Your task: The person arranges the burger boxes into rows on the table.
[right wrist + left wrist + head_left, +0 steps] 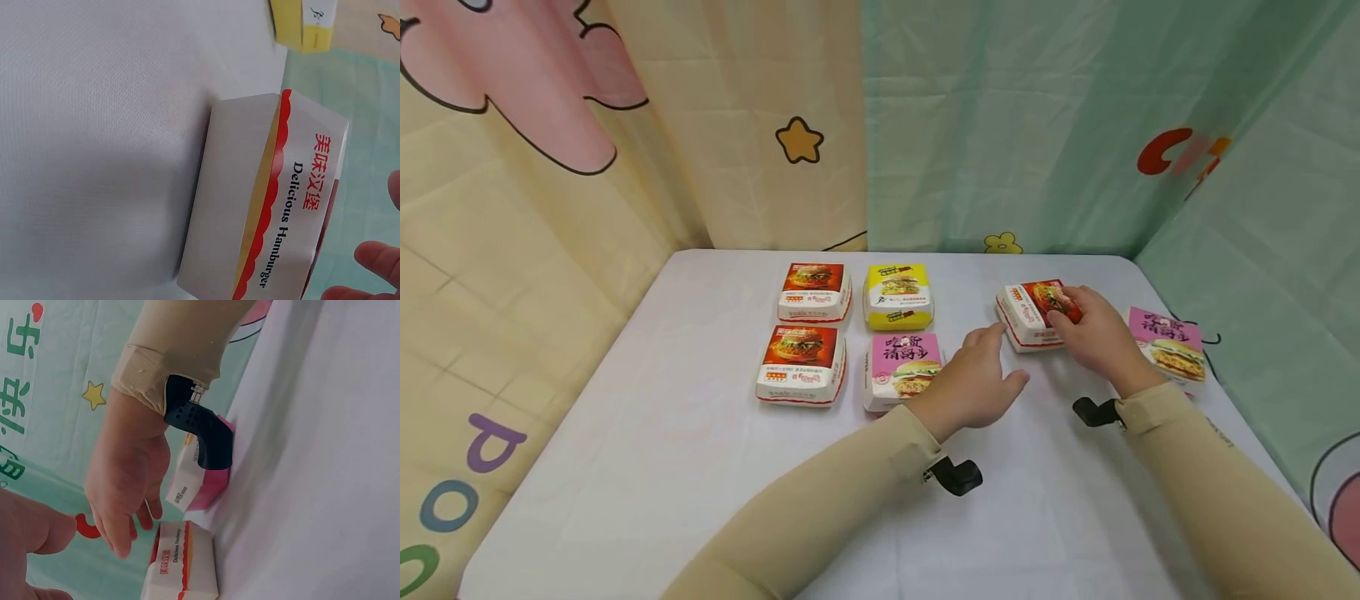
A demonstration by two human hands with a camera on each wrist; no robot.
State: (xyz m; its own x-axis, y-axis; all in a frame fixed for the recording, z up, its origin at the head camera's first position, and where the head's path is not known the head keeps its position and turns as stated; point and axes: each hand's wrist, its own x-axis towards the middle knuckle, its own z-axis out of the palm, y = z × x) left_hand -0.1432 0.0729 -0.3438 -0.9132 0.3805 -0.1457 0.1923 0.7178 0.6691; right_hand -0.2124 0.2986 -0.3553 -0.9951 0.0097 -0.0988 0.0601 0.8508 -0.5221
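Observation:
My right hand (pixel 1101 333) is over a white burger box with a red picture top (pixel 1030 325); its loosely spread fingers overlap the lid. In the left wrist view that hand (pixel 128 481) points down, fingertips close by the upper edge of the burger box (pixel 181 562). The right wrist view catches fingertips (pixel 378 262) off to one side of the same box (pixel 275 200), which stands on the white cloth. My left hand (pixel 973 379) holds nothing, its thumb spread from the fingers, and partly covers a pink-topped burger box (pixel 902 367).
Two more red-topped boxes, a back one (pixel 812 292) and a front one (pixel 801 367), stand left of a yellow box (pixel 898 296). Another pink-topped box (pixel 1168 346) lies by the table's right edge. Patterned curtains (pixel 970 125) surround the white table (pixel 647 433).

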